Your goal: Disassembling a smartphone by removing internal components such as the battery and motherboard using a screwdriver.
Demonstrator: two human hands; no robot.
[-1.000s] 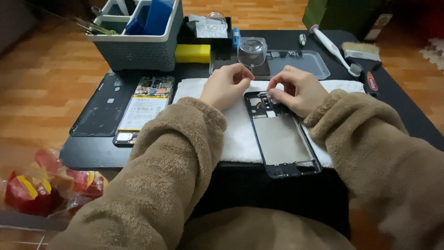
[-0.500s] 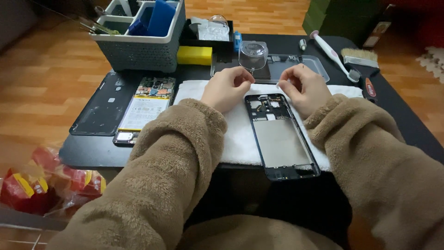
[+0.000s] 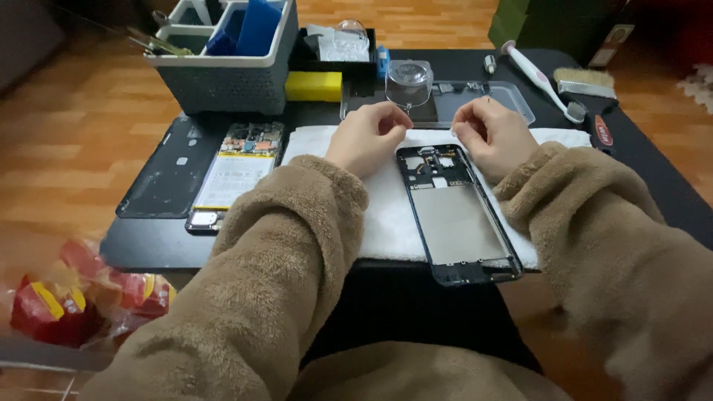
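Head view: wooden floor (image 3: 67,141) all around, low black table (image 3: 148,245) in the middle. White towel (image 3: 386,215) spread on the table, with an opened phone frame (image 3: 457,215) lying flat on it, long side running away from the person, camera end far. Metal midplate visible, small parts at the far end.

Left hand (image 3: 365,137) rests on the towel just left of the frame's far end, fingers curled together, tips pinched near the top left corner; can't tell if anything tiny is between them. Right hand (image 3: 490,134) sits just right of the frame's far end, fingers bent and bunched, thumb against forefinger; whatever it grips, if anything, is too small to see. Both arms in fuzzy brown sleeves (image 3: 282,260).

Left of the towel: phone body with exposed battery (image 3: 236,174), and beside that a black back cover (image 3: 167,174). Behind the hands: clear plastic tray (image 3: 512,100) holding small parts, a clear domed cup (image 3: 409,78) at its left end. Yellow block (image 3: 314,85) just left of that. Grey tool basket (image 3: 223,67) far left with blue items inside. White-handled tool (image 3: 538,78) and a brush (image 3: 583,78) far right. Red snack bags (image 3: 82,297) on the floor, lower left, blurred.
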